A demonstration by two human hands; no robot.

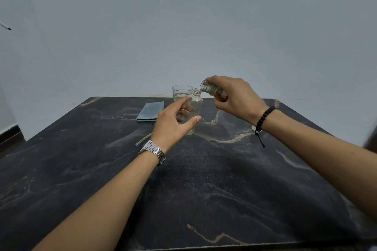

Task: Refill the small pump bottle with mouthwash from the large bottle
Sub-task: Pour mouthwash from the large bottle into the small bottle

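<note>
Your right hand (230, 96) grips the large bottle (212, 89), tilted mouth-down over the small bottle (193, 108), which stands upright on the surface (81, 169). Your left hand (173, 124) is open beside it, not gripping. Close that hand round the clear, nearly empty small bottle, align the mouths, and pour slowly.

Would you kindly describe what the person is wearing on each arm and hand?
Both forearms are bare, with no sleeves in view. The left wrist carries a silver metal-link watch. The right wrist carries a black beaded bracelet with a short black cord hanging from it.
</note>
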